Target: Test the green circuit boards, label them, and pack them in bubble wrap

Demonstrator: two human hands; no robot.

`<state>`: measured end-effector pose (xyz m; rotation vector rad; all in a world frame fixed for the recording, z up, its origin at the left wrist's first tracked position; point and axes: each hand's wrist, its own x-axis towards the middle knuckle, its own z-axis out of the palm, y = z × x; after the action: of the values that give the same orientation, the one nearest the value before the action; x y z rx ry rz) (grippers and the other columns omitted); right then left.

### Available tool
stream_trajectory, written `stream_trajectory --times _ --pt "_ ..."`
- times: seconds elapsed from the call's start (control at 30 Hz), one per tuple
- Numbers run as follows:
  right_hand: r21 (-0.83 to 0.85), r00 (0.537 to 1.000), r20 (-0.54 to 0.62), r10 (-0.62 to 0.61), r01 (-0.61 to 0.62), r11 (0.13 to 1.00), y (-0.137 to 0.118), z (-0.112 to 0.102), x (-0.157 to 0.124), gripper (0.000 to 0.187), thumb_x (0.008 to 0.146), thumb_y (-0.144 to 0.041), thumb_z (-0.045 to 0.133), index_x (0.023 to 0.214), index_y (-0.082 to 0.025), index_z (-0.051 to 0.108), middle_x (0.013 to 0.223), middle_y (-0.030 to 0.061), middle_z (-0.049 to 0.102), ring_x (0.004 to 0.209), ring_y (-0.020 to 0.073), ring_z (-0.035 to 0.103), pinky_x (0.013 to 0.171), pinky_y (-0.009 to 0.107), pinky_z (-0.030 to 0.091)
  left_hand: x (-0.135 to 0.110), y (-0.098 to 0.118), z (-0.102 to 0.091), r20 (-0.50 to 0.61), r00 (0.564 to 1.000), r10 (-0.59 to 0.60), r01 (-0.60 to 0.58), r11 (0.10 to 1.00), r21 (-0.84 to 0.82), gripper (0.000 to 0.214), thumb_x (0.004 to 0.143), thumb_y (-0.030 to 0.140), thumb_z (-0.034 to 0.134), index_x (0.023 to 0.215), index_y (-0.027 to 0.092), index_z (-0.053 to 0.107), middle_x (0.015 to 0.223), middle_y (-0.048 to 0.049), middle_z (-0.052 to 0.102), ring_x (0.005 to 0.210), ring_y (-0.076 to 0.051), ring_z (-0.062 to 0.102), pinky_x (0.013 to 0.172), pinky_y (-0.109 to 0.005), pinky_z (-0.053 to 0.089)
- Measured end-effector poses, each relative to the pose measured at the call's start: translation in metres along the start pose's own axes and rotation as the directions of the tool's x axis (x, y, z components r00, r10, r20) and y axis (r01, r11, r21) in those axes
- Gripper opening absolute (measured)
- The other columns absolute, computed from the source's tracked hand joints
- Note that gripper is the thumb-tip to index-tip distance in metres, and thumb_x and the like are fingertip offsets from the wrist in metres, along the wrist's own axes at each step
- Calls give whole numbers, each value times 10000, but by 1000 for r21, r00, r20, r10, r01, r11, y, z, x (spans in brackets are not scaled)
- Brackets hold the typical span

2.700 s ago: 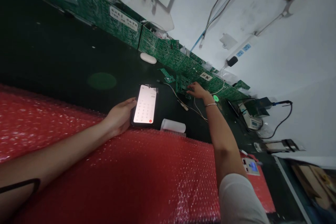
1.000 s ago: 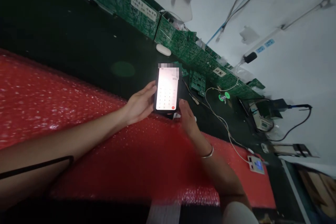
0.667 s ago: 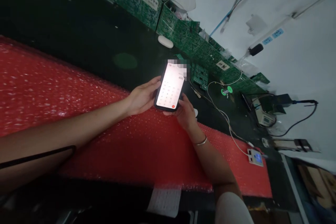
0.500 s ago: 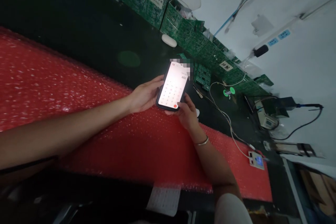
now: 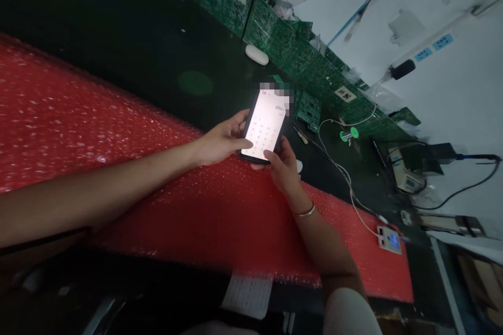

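A smartphone [image 5: 264, 128] in a dark case is held upright between both hands, its bright screen showing a calculator keypad and the number 650. My left hand [image 5: 225, 138] grips the phone's left edge, with the thumb over the lower left of the screen. On the opposite side, my right hand [image 5: 283, 163] wraps the lower right corner, and its thumb touches the bottom of the screen. Fingers behind the phone are mostly hidden. Red bubble wrap [image 5: 220, 209] lies beneath my forearms on the dark table [image 5: 129, 47].
Bins made of green circuit boards [image 5: 275, 36] line the wall. Before them lie a white oval object [image 5: 257, 55], a circuit board [image 5: 308, 111] and a green solder spool [image 5: 349, 134]. A white cable runs to a small device with a lit display [image 5: 390, 239]. A power strip [image 5: 432, 48] hangs on the wall.
My left thumb has moved from the phone's edge onto the lower left of the screen. A symbol now follows 650, and the red key no longer shows. The view has shifted slightly.
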<state>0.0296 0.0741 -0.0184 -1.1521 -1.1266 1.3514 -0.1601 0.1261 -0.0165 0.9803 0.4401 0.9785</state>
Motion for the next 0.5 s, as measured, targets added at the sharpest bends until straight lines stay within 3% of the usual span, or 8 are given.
stream_trajectory --times 0.1,0.27,0.5 --pt "-63 1000 -6 -2 2 998 -1 3 -1 722 708 -505 898 1241 -279 468 1284 76 689 1090 259 708 685 357 713 1 -1 -2 50 998 25 -28 997 66 863 749 131 816 1527 218 453 1274 -115 718 1234 -348 672 1054 -484 570" --pt "-187 999 -40 -2 -5 982 0 4 -1 746 704 -474 916 1252 -272 452 1243 105 683 1037 264 710 630 338 701 0 -1 0 90 995 48 -54 996 69 827 763 136 777 1523 239 467 1321 -106 699 1267 -334 652 1045 -444 574" --pt "-56 990 142 1 7 998 -1 -1 -2 780 761 -544 848 1358 -296 412 1422 105 600 1279 295 638 858 443 717 2 -1 -3 -5 999 46 -46 999 -4 734 778 133 723 1478 225 519 1296 -95 701 1201 -308 679 1009 -427 596"
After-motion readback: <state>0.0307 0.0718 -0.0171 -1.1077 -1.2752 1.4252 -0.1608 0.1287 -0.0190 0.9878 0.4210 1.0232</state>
